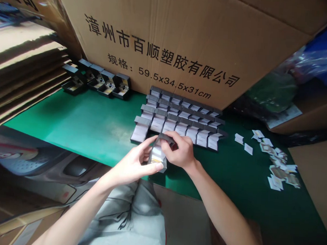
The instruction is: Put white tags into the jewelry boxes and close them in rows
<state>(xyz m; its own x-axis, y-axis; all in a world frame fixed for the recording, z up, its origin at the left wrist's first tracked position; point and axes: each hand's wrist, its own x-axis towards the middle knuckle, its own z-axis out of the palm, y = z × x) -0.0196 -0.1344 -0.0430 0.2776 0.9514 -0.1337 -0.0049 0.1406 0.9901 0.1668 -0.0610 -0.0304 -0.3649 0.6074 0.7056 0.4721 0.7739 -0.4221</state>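
Observation:
A small black hinged box with its lid raised is held above the near edge of the green table. White lining and a yellowish strip show inside it. My left hand grips the box from the left, thumb across its near end. On the lid side, my right hand has its fingers curled over the raised lid; the fingertips are partly hidden. Just beyond my hands stand rows of similar open boxes with white linings, packed side by side.
Several open black boxes sit at the back left, beside stacked cardboard sheets. White folded inserts lie scattered on the right of the green table. A large printed carton walls off the back.

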